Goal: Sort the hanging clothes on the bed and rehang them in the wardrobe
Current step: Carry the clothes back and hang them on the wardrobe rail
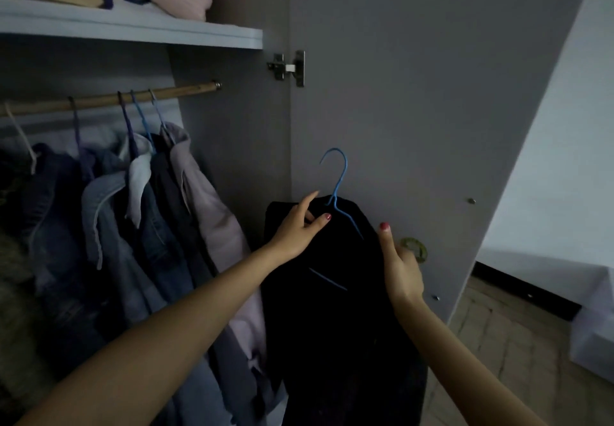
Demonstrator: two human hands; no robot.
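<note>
Both hands [345, 243] on black garment [332, 309] w/ blue hanger [339, 189], by wardrobe rail [109, 98]

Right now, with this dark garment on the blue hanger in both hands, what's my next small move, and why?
Probably lift the blue hanger up and left toward the wooden rail. Its hook is free and well below the rail; the left hand and right hand grip the dark garment, and bare rail shows right of the hung jackets.
</note>
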